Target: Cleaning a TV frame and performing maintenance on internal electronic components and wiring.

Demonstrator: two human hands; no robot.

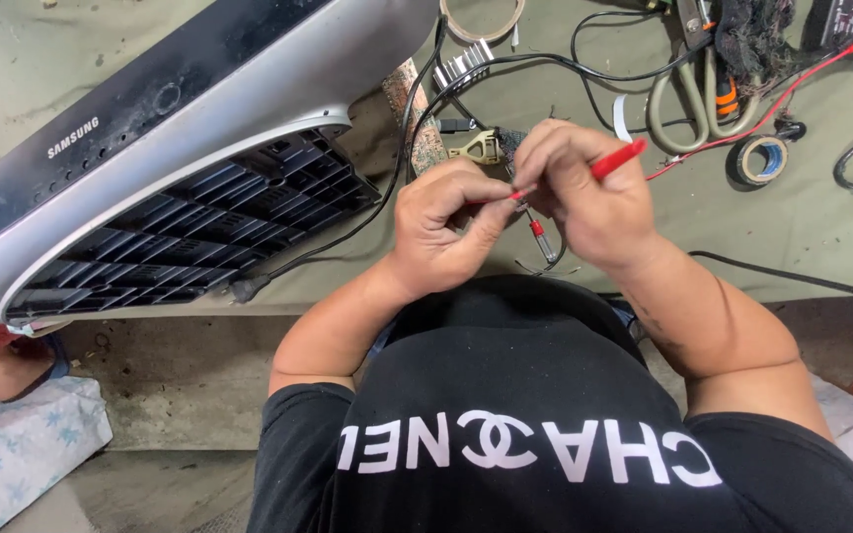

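My left hand (443, 225) and my right hand (584, 192) meet over the front edge of a worn green bench (762, 232). My right hand pinches a slim red probe (616, 160) whose metal tip points left toward the left fingers. My left hand is closed around a small part with a red-ended lead (539, 235) hanging below it; the part itself is hidden by the fingers. A tan connector (476, 148) lies just behind both hands.
A large silver and black appliance panel with a dark grille (199, 212) lies tilted at the left. Black cables (417, 148), tan-handled scissors (698, 104), a tape roll (764, 158), a red wire (792, 89) and a finned metal piece (461, 67) lie on the bench.
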